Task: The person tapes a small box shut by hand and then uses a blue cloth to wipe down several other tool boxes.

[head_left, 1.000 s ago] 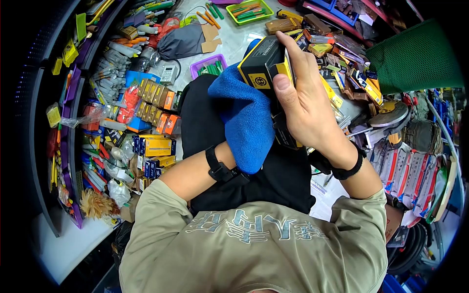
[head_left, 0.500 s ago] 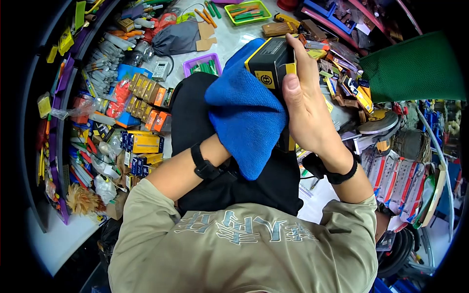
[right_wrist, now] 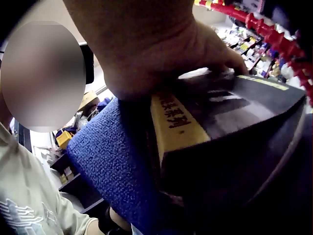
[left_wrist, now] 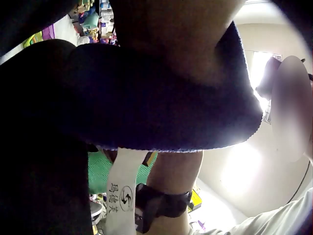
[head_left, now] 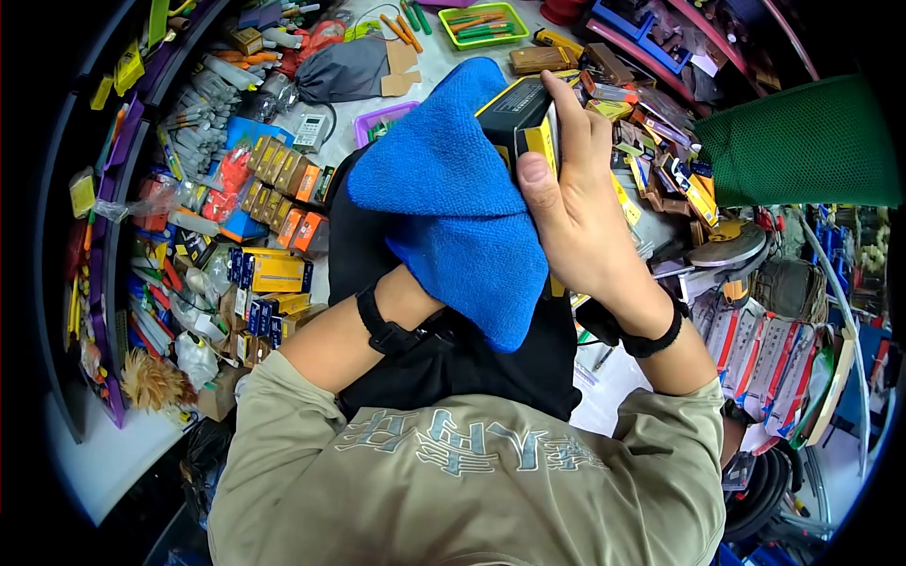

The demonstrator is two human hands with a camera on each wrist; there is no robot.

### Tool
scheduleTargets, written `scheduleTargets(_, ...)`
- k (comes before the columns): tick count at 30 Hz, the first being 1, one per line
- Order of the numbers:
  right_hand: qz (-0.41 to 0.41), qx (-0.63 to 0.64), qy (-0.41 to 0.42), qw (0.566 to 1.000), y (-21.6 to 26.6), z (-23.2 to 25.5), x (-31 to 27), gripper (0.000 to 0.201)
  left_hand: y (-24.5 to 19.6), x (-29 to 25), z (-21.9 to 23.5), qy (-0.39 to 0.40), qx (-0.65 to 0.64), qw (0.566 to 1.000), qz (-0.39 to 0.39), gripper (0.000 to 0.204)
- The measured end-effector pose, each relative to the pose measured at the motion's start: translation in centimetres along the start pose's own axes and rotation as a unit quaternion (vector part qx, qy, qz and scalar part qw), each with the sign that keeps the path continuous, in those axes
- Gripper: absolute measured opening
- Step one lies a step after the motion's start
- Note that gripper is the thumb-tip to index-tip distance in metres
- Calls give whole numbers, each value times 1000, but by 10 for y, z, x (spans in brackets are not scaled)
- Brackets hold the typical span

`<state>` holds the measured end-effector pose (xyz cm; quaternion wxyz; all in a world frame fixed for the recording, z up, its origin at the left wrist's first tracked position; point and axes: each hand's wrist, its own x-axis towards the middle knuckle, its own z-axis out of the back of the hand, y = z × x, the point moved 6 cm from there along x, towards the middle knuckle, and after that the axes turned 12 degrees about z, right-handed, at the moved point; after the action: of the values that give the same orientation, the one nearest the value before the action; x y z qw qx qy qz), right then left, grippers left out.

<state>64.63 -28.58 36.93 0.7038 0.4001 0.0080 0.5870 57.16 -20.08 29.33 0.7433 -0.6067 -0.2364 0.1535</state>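
In the head view, my right hand [head_left: 587,203] grips a black and yellow cardboard box [head_left: 514,111] by its right side, thumb toward me and fingers along the far edge. A blue microfibre cloth [head_left: 472,259] drapes over the box's left side, folded across its middle. My left hand [head_left: 418,291] goes in under the cloth, which hides its fingers; I cannot tell how they lie. From the right wrist, the box [right_wrist: 183,125] shows a yellow edge with printed characters, and the cloth [right_wrist: 105,152] hangs beside it. Black trousers [head_left: 363,226] lie beneath.
Small brown boxes [head_left: 278,184] and yellow-blue boxes [head_left: 280,272] stack at the left. A purple basket [head_left: 363,127] and a green tray [head_left: 522,26] stand ahead. Mixed boxes pile up at the right, near a green mesh bin [head_left: 802,141].
The cloth has spread and its upper fold now covers more of the box's left end. The right hand still holds the box, which has tilted slightly.
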Motion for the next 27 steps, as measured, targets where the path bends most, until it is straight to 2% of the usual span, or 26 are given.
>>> scheduleTargets(7,-10,10,14,1000,0,-2,2,71,17,-3,-3,5,-24,999,37,55)
scheduleTargets(10,-10,17,14,1000,-9,-5,3,70,36,-4,-8,-11,-30,996,79,54)
scheduleTargets(12,52,-23,-7,998,-13,-10,2,71,49,-6,-10,-21,-16,994,110,54)
scheduleTargets(14,25,2,-8,1000,-21,-14,4,72,66,-10,-7,-23,30,987,154,54)
scheduleTargets(15,5,26,-8,1000,-27,-15,6,74,68,-15,-3,11,65,988,143,54)
scheduleTargets(16,-2,53,12,999,-34,-17,7,78,43,-28,0,130,52,982,124,51)
scheduleTargets(17,-34,85,24,996,-42,-16,8,88,65,-24,-1,8,152,984,-95,48)
scheduleTargets(18,-82,87,45,992,-54,-15,6,96,58,-21,1,12,151,984,-98,48)
scheduleTargets(20,-205,131,81,967,-81,-11,-1,118,46,-13,11,52,105,993,6,51)
scheduleTargets(21,-247,190,81,947,-91,-15,-7,118,37,-11,18,71,82,992,58,52)
scheduleTargets(23,-255,225,95,936,-94,-16,-9,112,32,-11,22,108,37,980,163,54)
scheduleTargets(24,-244,211,100,941,-90,-15,-9,109,32,-13,17,110,38,980,162,54)
scheduleTargets(25,-234,198,105,946,-85,-13,-7,107,24,-15,16,46,105,991,67,49)
scheduleTargets(26,-231,164,120,951,-83,-12,-7,111,15,-20,11,-18,170,985,-29,43)
scheduleTargets(27,-232,165,117,952,-79,-9,-6,111,4,-28,7,-82,232,961,-126,37)
